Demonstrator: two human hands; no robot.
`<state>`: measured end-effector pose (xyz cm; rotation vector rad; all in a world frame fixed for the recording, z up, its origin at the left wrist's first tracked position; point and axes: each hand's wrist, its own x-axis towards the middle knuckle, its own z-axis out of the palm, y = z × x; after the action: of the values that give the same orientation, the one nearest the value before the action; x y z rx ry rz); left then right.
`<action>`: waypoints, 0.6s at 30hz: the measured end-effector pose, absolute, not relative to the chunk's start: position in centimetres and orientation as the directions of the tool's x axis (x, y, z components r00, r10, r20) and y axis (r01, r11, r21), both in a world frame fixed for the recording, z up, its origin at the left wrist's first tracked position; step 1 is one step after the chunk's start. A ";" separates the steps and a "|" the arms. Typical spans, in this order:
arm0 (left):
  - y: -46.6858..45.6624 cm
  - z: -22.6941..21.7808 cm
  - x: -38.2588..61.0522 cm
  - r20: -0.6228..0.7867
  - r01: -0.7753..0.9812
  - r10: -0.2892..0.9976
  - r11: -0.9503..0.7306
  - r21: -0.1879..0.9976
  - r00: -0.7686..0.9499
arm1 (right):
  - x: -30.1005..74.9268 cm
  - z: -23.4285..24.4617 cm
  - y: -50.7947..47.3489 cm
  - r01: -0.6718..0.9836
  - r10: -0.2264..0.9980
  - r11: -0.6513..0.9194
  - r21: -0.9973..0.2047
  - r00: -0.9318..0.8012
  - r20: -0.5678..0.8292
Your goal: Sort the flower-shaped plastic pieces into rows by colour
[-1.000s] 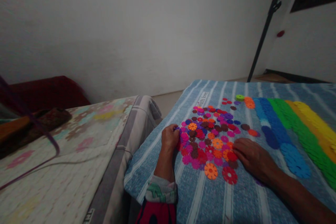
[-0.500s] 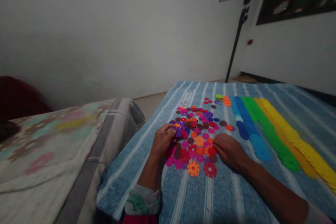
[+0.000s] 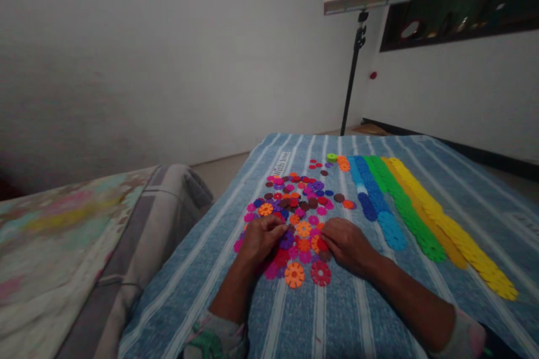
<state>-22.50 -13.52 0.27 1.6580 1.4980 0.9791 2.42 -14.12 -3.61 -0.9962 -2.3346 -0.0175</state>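
Note:
Flower-shaped, notched plastic discs in purple, red, orange, pink and brown lie in a loose pile on the striped blue cloth (image 3: 164,291). At the pile's near left, my left hand (image 3: 261,238) has its fingers pinched at the edge of a purple disc (image 3: 287,240). Across from it my right hand (image 3: 347,242) is closed, its fingertips down by a red disc (image 3: 322,244) and an orange one; what they grip is hidden. A larger orange disc (image 3: 294,275) and a red-pink disc (image 3: 320,273) lie flat between my wrists.
Overlapping rows of yellow discs (image 3: 455,219), green discs (image 3: 404,202) and blue discs (image 3: 377,185) run along the cloth on the right. A short orange stack (image 3: 344,164) lies at the far end. A bed-like surface (image 3: 84,247) stands left; a lamp stand (image 3: 350,87) rises behind.
The view has turned slightly right. My left hand has come nearer and to the right across the pile with the purple disc. The right hand stays by the pile's right edge.

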 end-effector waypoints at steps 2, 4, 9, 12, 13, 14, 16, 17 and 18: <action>-13.5 0.4 -23.2 0.169 0.655 0.985 -0.108 0.747 -0.030 | 2.6 -4.0 -14.1 0.642 0.641 0.734 -0.220 -0.548 0.537; -13.4 0.8 -23.8 0.237 0.802 0.965 -0.050 0.595 -0.116 | 2.8 -4.3 -14.1 0.636 0.636 0.739 -0.222 -0.550 0.541; -13.3 1.4 -24.5 0.159 0.934 0.969 0.127 0.335 -0.188 | 3.1 -4.7 -14.0 0.623 0.642 0.745 -0.239 -0.571 0.511; -13.4 1.4 -24.4 0.118 0.958 0.978 0.140 0.251 -0.174 | 3.1 -4.7 -14.1 0.626 0.646 0.742 -0.240 -0.572 0.506; -13.5 1.3 -24.5 0.114 0.964 0.979 0.140 0.228 -0.169 | 3.1 -4.7 -14.1 0.628 0.647 0.740 -0.238 -0.571 0.506; -13.5 1.3 -24.5 0.112 0.968 0.980 0.140 0.210 -0.166 | 3.1 -4.6 -14.1 0.629 0.647 0.740 -0.238 -0.569 0.507; -13.6 1.2 -24.9 0.114 0.969 0.979 0.146 0.200 -0.170 | 3.1 -4.7 -14.2 0.628 0.646 0.741 -0.238 -0.569 0.508; -13.6 1.2 -25.1 0.116 0.967 0.977 0.155 0.204 -0.181 | 3.1 -4.7 -14.2 0.627 0.646 0.741 -0.239 -0.570 0.509; -13.6 1.2 -25.3 0.118 0.962 0.973 0.171 0.211 -0.199 | 3.1 -4.8 -14.2 0.626 0.644 0.743 -0.238 -0.571 0.509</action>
<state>-25.31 -13.65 1.25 1.9598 2.3701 0.3717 3.12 -14.21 -4.76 -0.9546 -2.3603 0.0417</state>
